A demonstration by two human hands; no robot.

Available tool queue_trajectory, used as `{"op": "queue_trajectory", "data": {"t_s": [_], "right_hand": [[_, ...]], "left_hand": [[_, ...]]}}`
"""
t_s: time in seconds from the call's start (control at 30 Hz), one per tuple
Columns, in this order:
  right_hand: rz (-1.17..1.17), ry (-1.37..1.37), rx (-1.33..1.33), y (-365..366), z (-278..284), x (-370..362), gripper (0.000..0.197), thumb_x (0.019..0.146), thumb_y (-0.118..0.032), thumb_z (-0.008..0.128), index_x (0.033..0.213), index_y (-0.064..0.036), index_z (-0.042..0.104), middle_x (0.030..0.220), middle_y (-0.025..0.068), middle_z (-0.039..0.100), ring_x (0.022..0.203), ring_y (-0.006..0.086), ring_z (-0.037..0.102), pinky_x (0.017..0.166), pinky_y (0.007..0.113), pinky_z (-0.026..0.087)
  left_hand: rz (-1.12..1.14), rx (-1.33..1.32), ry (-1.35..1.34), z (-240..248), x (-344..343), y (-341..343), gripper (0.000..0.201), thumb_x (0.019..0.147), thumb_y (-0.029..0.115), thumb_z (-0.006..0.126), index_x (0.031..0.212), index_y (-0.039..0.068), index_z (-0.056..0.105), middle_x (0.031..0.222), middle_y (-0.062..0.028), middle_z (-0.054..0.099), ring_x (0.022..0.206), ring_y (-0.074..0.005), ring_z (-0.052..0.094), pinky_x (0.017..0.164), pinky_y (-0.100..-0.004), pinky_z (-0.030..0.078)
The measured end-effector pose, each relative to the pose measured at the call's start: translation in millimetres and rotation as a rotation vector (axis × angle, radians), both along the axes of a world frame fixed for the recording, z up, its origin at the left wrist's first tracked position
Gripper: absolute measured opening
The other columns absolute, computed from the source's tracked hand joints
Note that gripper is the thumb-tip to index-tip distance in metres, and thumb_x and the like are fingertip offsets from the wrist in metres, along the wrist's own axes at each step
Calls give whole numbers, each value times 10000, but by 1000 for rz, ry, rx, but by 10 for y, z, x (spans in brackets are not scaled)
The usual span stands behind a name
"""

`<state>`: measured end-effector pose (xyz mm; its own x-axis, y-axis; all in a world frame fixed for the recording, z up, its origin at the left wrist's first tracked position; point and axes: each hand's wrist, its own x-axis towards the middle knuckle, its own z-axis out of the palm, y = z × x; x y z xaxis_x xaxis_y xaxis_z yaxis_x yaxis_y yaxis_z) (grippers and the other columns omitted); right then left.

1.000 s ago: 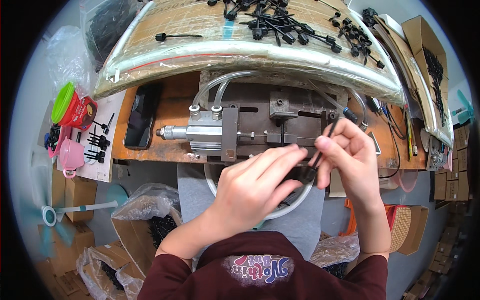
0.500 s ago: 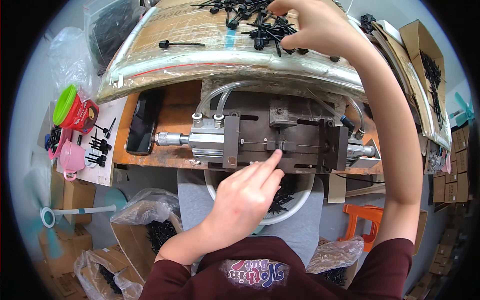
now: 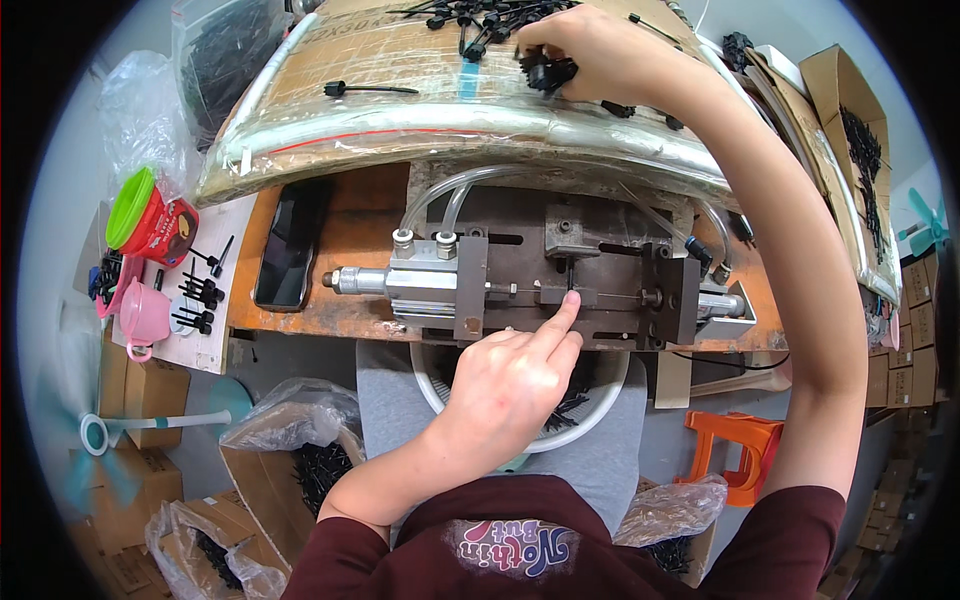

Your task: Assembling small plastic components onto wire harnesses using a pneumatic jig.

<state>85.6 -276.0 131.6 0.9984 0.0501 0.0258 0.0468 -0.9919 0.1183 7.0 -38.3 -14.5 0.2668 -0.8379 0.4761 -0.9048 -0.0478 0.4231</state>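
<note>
- Left hand (image 3: pixel 510 378): index extended, pinching nothing, touching fixture (image 3: pixel 588 298); slim black piece (image 3: pixel 571 271) there, near bench (image 3: pixel 360 318) front edge.
- Right hand (image 3: pixel 598 60): pinching capped pieces (image 3: pixel 547 73) near cardboard (image 3: pixel 408 70) front edge.
- Apparently one loaded; loose pieces (image 3: pixel 475 48) remain; finished share unclear.

this is a workshop, with a metal pneumatic fixture (image 3: pixel 520 265) and stacked cardboard boxes (image 3: pixel 905 372).
</note>
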Motion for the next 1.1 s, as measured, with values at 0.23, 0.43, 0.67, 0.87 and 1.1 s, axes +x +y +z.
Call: {"op": "queue_trajectory", "data": {"t_s": [0.23,0.43,0.67,0.87,1.1], "right_hand": [[-110,-282,318,-243,53,-227,363,747,-227,845,1036,-43,726,961,128,712,894,243,657,822,380,529],[-342,-506,1058,-254,173,-453,250,820,-116,787,1001,23,684,858,80,701,697,134,631,711,305,522],[-16,-638,1364,-445,-94,-722,361,865,-190,746,1138,27,656,954,47,672,722,68,578,671,199,461],[-9,-436,1705,377,-340,-1269,301,844,-104,755,1095,25,652,866,58,675,675,98,633,613,238,534],[-231,-396,1955,517,-695,-1634,301,866,-102,724,1123,10,615,901,56,653,621,68,600,542,201,512]], "left_hand": [[-6,-10,-4,-21,4,0,220,730,83,765,914,42,650,1247,-138,652,664,-252,663,640,-325,540],[-210,-63,188,156,16,165,308,742,145,805,1009,49,687,1224,-137,665,700,-208,685,613,-300,548],[82,-516,226,498,287,-25,510,718,78,841,1191,27,658,1262,-150,641,937,-169,662,737,-273,560],[166,-549,153,595,403,-157,583,737,3,794,1290,23,610,1330,-148,596,1121,-220,627,868,-319,542],[-4,-396,393,486,177,157,337,701,-37,800,1031,4,745,969,-131,732,809,-176,689,696,-264,541]]}}
